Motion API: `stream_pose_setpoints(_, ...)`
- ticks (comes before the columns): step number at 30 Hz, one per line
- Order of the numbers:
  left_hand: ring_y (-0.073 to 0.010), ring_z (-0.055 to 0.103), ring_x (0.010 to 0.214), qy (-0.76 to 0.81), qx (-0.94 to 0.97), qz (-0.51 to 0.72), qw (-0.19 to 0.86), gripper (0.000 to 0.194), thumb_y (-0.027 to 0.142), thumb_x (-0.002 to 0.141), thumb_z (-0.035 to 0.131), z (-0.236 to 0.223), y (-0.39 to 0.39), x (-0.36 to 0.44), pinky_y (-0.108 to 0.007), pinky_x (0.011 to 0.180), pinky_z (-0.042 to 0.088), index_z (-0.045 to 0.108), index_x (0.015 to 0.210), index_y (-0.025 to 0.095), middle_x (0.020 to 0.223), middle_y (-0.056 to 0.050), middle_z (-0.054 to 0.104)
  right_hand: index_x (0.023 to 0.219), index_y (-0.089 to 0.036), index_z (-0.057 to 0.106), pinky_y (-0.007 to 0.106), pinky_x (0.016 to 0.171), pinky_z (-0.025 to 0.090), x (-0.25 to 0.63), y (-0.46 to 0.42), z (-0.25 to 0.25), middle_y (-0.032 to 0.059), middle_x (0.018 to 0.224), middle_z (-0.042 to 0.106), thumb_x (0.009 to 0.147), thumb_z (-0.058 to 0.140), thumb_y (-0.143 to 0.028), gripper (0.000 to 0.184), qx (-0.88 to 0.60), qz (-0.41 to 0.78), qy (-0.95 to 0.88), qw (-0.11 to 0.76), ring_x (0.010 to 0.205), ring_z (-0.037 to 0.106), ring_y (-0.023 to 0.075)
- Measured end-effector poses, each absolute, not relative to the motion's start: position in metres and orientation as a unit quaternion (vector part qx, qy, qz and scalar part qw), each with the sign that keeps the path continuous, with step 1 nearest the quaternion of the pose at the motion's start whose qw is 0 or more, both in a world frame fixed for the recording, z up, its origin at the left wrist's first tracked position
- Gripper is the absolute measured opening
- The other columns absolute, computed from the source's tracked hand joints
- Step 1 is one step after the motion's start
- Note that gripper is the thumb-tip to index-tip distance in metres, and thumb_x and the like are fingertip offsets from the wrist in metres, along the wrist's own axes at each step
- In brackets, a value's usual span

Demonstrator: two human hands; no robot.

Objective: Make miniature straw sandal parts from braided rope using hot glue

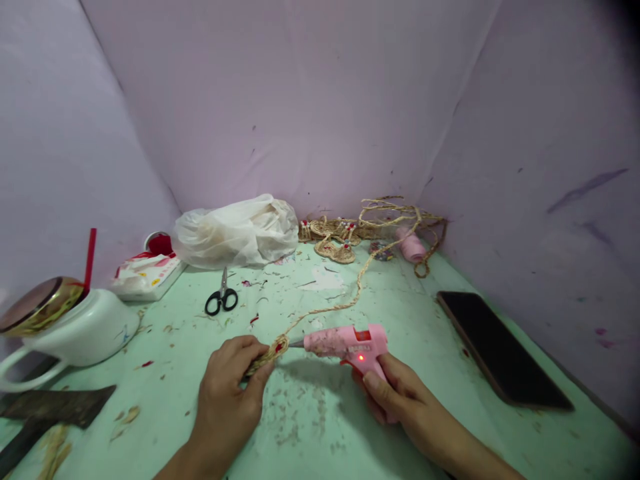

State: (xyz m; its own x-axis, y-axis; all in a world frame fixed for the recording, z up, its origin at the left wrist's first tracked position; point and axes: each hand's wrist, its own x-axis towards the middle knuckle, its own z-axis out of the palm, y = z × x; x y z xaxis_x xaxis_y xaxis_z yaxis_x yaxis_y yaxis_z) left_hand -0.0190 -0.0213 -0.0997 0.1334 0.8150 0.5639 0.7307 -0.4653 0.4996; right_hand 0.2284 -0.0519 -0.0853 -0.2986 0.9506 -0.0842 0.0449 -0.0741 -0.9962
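Observation:
My left hand [227, 393] pinches a small braided jute piece [270, 353] against the green table. A long jute cord [350, 300] runs from that piece back to a tangle at the far wall. My right hand [395, 393] grips a pink hot glue gun [350, 343] by its handle; its red light is on. The gun's metal nozzle points left and nearly touches the end of the braided piece.
Black scissors [221, 298] lie behind my left hand. A white plastic bag [237, 233], finished jute pieces [335, 237] and a pink spool [411, 245] sit at the back. A dark phone [500, 347] lies right. A white lidded mug [70, 327] and a dark blade [55, 407] are left.

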Motion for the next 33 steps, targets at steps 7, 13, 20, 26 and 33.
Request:
stream_pose_setpoints(7, -0.021, 0.058, 0.084, 0.522, 0.745, 0.412, 0.057, 0.011, 0.028, 0.079, 0.057, -0.0992, -0.0221, -0.0185, -0.035, 0.073, 0.047, 0.064, 0.084, 0.019, 0.091, -0.007, 0.06, 0.075, -0.02, 0.044, 0.023, 0.049, 0.028, 0.2279, -0.0524, -0.0842, -0.006, 0.057, 0.039, 0.085, 0.044, -0.052, 0.034, -0.453, 0.575, -0.565, 0.381, 0.051, 0.031, 0.0098)
stream_pose_setpoints(13, -0.0199, 0.059, 0.083, 0.521, 0.749, 0.404, 0.069, 0.013, 0.029, 0.079, 0.057, -0.0982, -0.022, -0.0166, -0.033, 0.071, 0.049, 0.064, 0.085, 0.019, 0.091, -0.007, 0.06, 0.075, -0.021, 0.045, 0.023, 0.051, 0.029, 0.2278, -0.0523, -0.0831, -0.0057, 0.057, 0.039, 0.086, 0.044, -0.05, 0.031, -0.459, 0.57, -0.566, 0.379, 0.052, 0.032, 0.0106)
stream_pose_setpoints(20, -0.018, 0.059, 0.082, 0.519, 0.745, 0.411, 0.081, 0.014, 0.029, 0.079, 0.058, -0.0976, -0.0242, -0.0148, -0.029, 0.07, 0.049, 0.064, 0.085, 0.018, 0.092, -0.007, 0.06, 0.07, -0.02, 0.044, 0.022, 0.05, 0.028, 0.2282, -0.0524, -0.0834, -0.0055, 0.059, 0.04, 0.086, 0.045, -0.049, 0.033, -0.443, 0.576, -0.567, 0.388, 0.052, 0.032, 0.0098)
stream_pose_setpoints(26, -0.0166, 0.06, 0.081, 0.518, 0.741, 0.413, 0.104, 0.015, 0.03, 0.079, 0.058, -0.0958, -0.024, -0.0118, -0.026, 0.068, 0.049, 0.065, 0.085, 0.018, 0.091, -0.006, 0.06, 0.075, -0.02, 0.048, 0.022, 0.05, 0.028, 0.2277, -0.0537, -0.0835, -0.0056, 0.06, 0.04, 0.087, 0.045, -0.047, 0.03, -0.442, 0.575, -0.575, 0.379, 0.053, 0.032, 0.0095)
stream_pose_setpoints(33, -0.0176, 0.061, 0.078, 0.548, 0.716, 0.411, 0.137, 0.017, 0.033, 0.078, 0.057, -0.095, -0.0196, -0.0138, -0.028, 0.066, 0.051, 0.066, 0.08, 0.019, 0.09, -0.006, 0.062, 0.084, -0.019, 0.055, 0.023, 0.048, 0.027, 0.2371, -0.0493, -0.0751, -0.0044, 0.06, 0.04, 0.085, 0.044, -0.052, 0.036, -0.481, 0.535, -0.61, 0.333, 0.053, 0.036, 0.0108)
